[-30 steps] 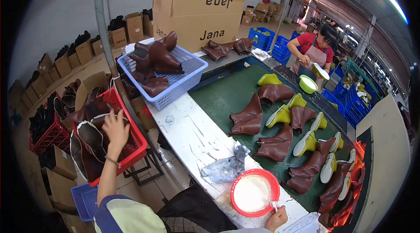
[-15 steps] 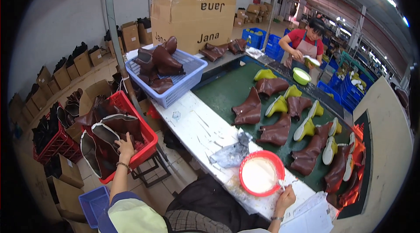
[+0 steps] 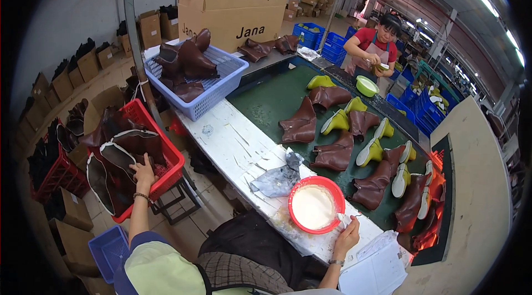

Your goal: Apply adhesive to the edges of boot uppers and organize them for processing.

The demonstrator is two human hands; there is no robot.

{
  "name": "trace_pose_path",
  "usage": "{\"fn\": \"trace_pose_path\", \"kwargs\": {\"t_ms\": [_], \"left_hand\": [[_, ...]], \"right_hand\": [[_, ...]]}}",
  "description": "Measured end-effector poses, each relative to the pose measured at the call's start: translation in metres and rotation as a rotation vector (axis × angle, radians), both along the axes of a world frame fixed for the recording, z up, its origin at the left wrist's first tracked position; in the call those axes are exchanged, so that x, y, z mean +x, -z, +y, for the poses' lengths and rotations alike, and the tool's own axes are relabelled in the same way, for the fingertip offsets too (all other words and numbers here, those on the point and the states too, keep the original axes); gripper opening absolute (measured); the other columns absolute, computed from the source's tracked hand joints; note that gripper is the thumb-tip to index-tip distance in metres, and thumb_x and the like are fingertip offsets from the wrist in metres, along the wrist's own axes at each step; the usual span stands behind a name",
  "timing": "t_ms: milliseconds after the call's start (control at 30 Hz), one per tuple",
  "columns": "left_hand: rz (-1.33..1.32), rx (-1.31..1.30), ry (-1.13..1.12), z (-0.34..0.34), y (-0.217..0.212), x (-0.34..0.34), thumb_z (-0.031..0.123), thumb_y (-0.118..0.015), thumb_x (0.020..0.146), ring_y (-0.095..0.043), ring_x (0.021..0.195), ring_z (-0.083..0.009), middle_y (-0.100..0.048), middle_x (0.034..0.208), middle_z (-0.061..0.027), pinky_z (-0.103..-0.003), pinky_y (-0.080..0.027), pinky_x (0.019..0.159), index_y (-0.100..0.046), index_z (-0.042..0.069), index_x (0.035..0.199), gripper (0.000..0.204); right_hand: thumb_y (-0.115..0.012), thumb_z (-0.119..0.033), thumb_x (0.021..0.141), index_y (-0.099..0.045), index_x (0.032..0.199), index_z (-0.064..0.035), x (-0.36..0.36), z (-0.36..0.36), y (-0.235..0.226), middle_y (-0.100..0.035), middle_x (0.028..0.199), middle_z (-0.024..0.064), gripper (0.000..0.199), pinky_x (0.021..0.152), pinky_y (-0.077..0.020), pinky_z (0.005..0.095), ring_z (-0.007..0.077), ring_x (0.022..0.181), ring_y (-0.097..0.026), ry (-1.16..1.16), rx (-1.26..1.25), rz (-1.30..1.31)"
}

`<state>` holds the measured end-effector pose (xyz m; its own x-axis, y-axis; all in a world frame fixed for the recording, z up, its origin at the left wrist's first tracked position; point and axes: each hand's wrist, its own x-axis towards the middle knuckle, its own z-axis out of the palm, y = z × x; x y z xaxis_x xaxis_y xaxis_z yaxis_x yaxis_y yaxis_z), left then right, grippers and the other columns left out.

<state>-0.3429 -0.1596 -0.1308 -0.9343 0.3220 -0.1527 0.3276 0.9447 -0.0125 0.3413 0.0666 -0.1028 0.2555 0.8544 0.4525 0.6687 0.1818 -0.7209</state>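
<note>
at the left of the frame, the left hand (image 3: 143,172) reaches out over the red basket (image 3: 166,168), fingers spread flat on a brown boot upper (image 3: 123,157) that lies among several others; it presses rather than grips. the upper is dark brown leather with a pale lining showing along its open edge, limp and curved, and it rests on top of the pile filling the basket.

low in the frame, right of centre, the right hand (image 3: 346,235) is curled narrow around a small white brush (image 3: 342,219) at the rim of the red bowl (image 3: 316,204). the bowl is round, red plastic, filled with a white paste, and it stands on the worn white worktable (image 3: 233,145), just beside a crumpled grey rag (image 3: 278,178).

beyond the table, in the middle and right of the frame, brown boots on yellow-green lasts (image 3: 338,122) lie scattered on the green conveyor belt (image 3: 271,101). a pale blue basket (image 3: 221,81) holding more brown uppers sits at the table's far end, upper left of centre, with a big cardboard box (image 3: 233,9) behind it. at the upper right a person in a red shirt (image 3: 374,45) works beside a green bowl (image 3: 366,86).
</note>
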Motion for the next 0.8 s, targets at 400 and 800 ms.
{"fn": "trace_pose_path", "kwargs": {"t_ms": [400,800], "left_hand": [[0.016,0.02,0.011,-0.003,-0.006,0.007,0.025,-0.089,0.072,-0.02,0.144,-0.0591,-0.036,0.148,-0.0319,-0.067,-0.046,0.1,-0.009,0.028,0.161,0.12],[0.041,0.04,0.087,-0.006,-0.022,0.024,0.021,-0.083,0.078,-0.025,0.139,-0.0627,-0.039,0.143,-0.0363,-0.068,-0.045,0.1,-0.007,0.027,0.161,0.113]], "right_hand": [[-0.043,-0.028,0.11,-0.066,0.122,-0.0014,0.001,-0.001,0.002,-0.064,0.091,0.0027,0.037,0.06,-0.043,0.026,0.0093,0.066,-0.046,0.019,-0.097,0.172],[-0.041,-0.032,0.11,-0.064,0.125,0.0003,0.012,0.002,0.014,-0.063,0.105,0.0064,0.042,0.08,-0.0471,0.0308,0.0169,0.088,-0.053,0.06,-0.124,0.106]]}}
